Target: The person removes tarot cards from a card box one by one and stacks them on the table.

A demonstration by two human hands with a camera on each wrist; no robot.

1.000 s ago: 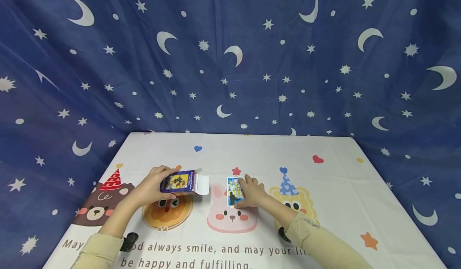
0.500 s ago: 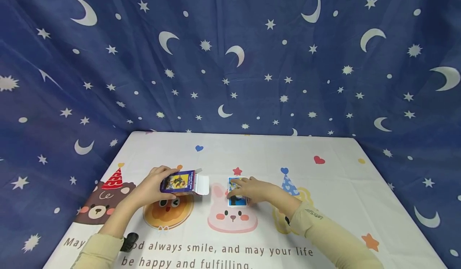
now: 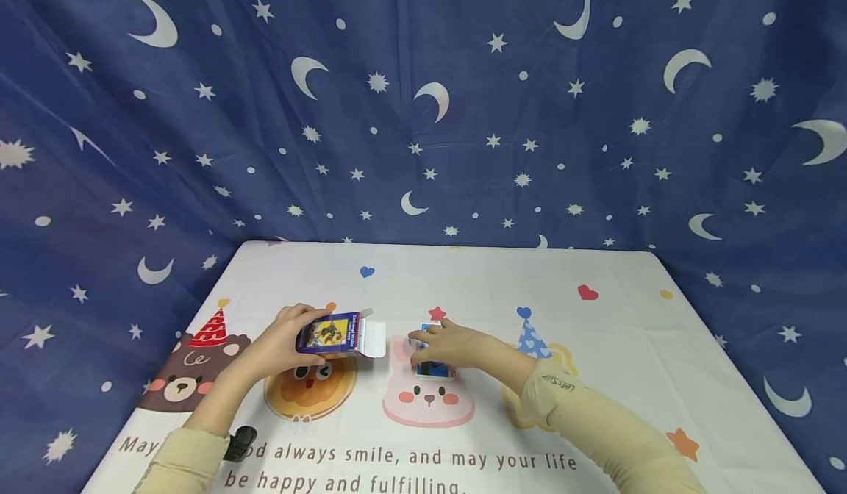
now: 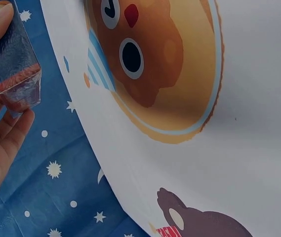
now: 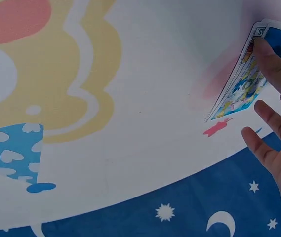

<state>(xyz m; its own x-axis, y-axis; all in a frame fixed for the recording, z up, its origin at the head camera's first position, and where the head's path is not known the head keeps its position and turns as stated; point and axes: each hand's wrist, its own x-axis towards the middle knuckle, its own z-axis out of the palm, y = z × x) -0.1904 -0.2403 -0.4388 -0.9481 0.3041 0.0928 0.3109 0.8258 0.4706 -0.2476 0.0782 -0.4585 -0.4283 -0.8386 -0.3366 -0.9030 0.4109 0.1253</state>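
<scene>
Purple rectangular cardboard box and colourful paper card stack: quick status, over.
Left hand grips box, white cardboard end flap open. Right hand over card stack, fingers spread. In the way: right hand, hiding part of stack from head view.

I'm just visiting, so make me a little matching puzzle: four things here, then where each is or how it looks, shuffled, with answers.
1. card box
2. stack of cards
3. tablecloth
4. backdrop

A. partly covered by the right hand
B. dark blue, star-patterned
C. gripped by the left hand, end flap open
D. mostly white, cartoon-printed

Pairs: 1-C, 2-A, 3-D, 4-B
</scene>
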